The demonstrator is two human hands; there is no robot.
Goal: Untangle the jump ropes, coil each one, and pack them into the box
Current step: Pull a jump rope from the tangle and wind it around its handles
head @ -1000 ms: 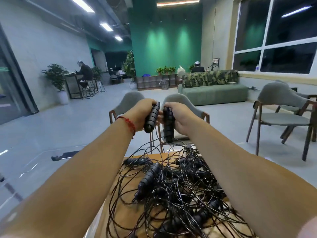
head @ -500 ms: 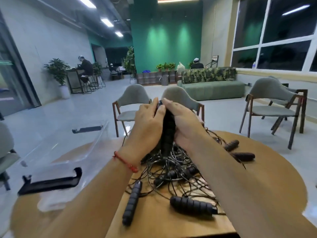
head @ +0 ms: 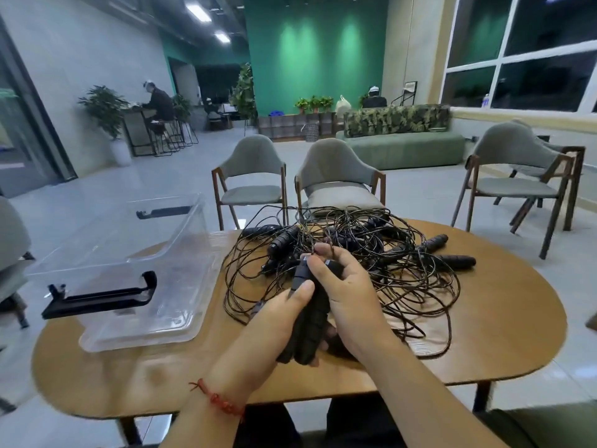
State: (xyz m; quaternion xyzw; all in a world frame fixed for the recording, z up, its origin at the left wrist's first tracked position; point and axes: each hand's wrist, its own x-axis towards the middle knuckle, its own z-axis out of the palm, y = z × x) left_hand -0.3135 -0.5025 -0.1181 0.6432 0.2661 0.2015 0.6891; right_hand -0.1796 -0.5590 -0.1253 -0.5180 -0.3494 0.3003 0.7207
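— Left hand (head: 277, 321)?
— Wrapped round two black handles (head: 310, 313) from the left. Thumb pressed flat on top, pointing up along them. Other fingers curled under (mostly hidden).

— And the right hand (head: 350, 295)?
— Curled round the same handles from the other side. Fingertips (head: 321, 250) bunched close together at the top end, right by the thin cord. Pinching that cord or only touching it? Cannot tell.

— Handles lying flat?
— No. Held up just over the wooden table (head: 484, 334), side by side and touching, top ends tipped away.

— And the jump ropes (head: 403, 263)?
— Heaped in one big messy tangle in the middle of the table, just past the hands. Lots of thin dark loops, with more black grips poking out (two of them off to the right).

— And the box (head: 181, 240)?
— Clear plastic, on the left end of the table, just beside the tangle. Black clip (head: 97, 295) on the near end.

— Anything on the wrists?
— A red string band (head: 223, 400) on the left one.
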